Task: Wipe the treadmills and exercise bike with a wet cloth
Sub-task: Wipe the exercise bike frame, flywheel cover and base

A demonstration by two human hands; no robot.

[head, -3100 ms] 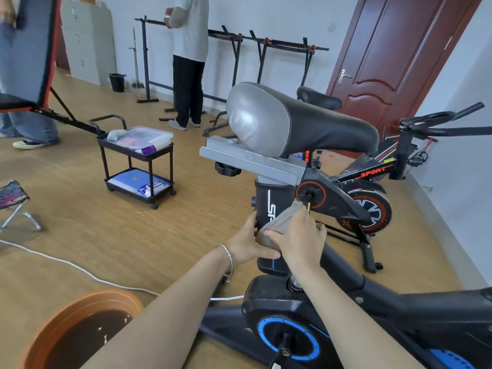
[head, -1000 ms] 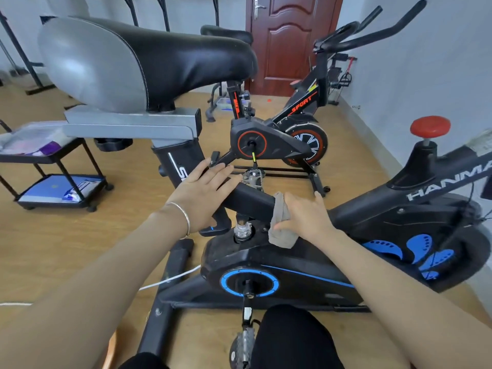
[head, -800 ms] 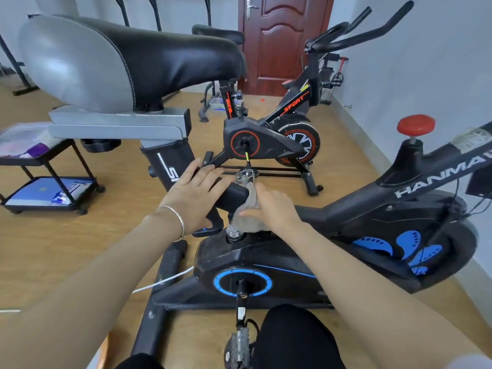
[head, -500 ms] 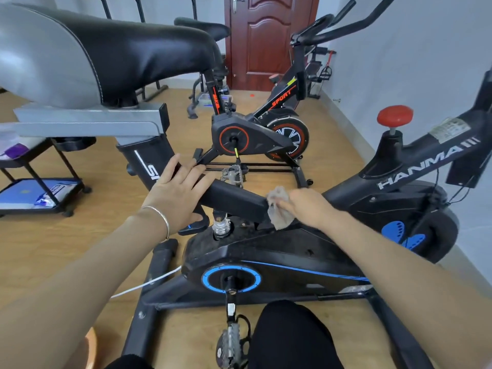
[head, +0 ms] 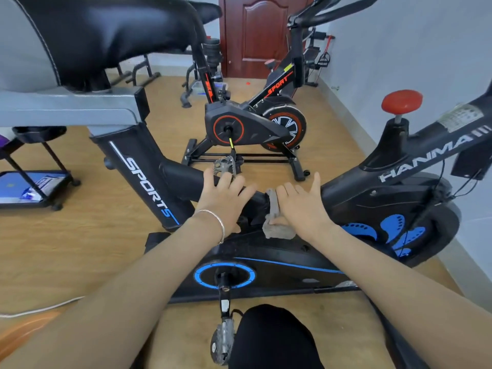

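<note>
A black and blue exercise bike [head: 378, 206] fills the near view, its black and grey saddle [head: 80, 41] at upper left. A grey wet cloth [head: 274, 225] lies draped over the bike's sloping frame tube. My right hand [head: 300, 209] presses flat on the cloth with fingers spread and the thumb against the cloth's lower part. My left hand [head: 223, 198], with a bracelet on the wrist, rests flat on the same tube just left of the cloth, fingers straight.
A second bike [head: 255, 123], black with red trim, stands behind on the wooden floor. Further back is a brown door [head: 255, 35]. A low black cart [head: 34, 187] is at left, the grey wall [head: 399, 49] at right. My knee [head: 271, 339] is at the bottom.
My view has moved closer to the frame. My right hand has slid the cloth back along the tube toward my left hand and now lies flatter on it. My left hand stays on the tube.
</note>
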